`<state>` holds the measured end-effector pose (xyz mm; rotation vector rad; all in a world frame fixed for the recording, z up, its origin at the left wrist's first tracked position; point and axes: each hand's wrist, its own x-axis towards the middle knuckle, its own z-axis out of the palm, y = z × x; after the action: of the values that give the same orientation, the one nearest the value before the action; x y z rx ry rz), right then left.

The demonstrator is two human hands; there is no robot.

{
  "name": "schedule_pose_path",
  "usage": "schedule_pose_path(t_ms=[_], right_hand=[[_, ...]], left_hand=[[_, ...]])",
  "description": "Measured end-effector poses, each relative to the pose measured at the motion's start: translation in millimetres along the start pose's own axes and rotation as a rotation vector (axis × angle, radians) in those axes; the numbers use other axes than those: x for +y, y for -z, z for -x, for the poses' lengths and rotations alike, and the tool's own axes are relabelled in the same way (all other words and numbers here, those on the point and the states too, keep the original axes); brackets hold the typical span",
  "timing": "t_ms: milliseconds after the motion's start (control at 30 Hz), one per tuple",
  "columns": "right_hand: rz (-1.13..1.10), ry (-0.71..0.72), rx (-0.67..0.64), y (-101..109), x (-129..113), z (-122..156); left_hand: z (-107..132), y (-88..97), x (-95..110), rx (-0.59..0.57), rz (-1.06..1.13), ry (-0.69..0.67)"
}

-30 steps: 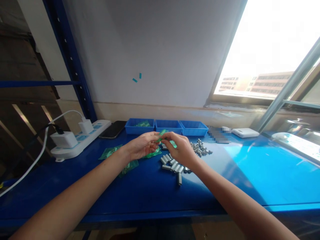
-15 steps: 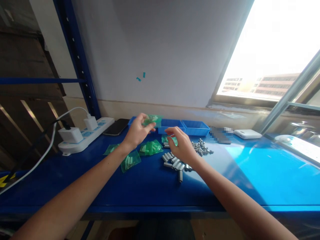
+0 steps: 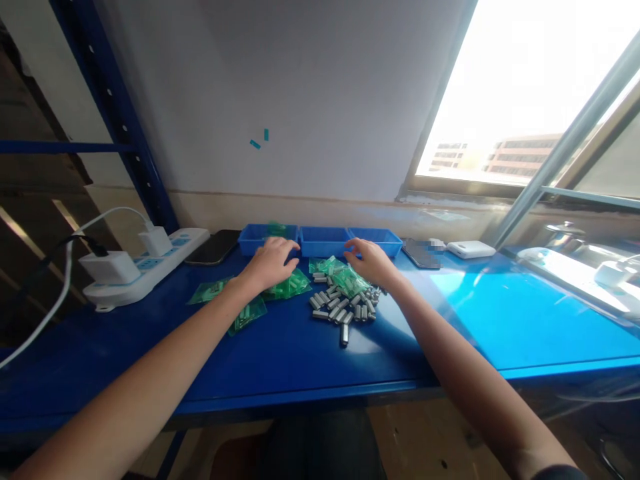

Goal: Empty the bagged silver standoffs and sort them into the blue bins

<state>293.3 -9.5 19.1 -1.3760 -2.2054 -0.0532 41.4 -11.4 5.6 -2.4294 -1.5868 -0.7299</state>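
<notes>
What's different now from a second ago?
The right hand and left hand both held a green bag. The right let go first; the left carried it forward and leftward, then released it. It's a blur at the left blue tray. The power strip and white box stayed put.

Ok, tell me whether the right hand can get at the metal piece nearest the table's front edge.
Probably yes: the right hand looks open and empty, and that metal piece sits in front of the pile, uncovered by the green bags.
</notes>
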Motion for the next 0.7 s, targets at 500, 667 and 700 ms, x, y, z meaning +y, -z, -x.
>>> schedule_pose_path(t_ms=[500, 667, 700], right_hand=[[0.03, 0.038, -0.278, -32, 0, 4], [-0.061, 0.056, -0.316, -25, -4, 6], [-0.087, 0.064, -0.321, -24, -6, 6]], left_hand=[[7, -20.5, 25, -0.275, 0.196, -0.055], [0, -9.7, 33, -0.181, 0.506, -0.005], [-1, -8.3, 35, -0.163, 0.555, 0.009]])
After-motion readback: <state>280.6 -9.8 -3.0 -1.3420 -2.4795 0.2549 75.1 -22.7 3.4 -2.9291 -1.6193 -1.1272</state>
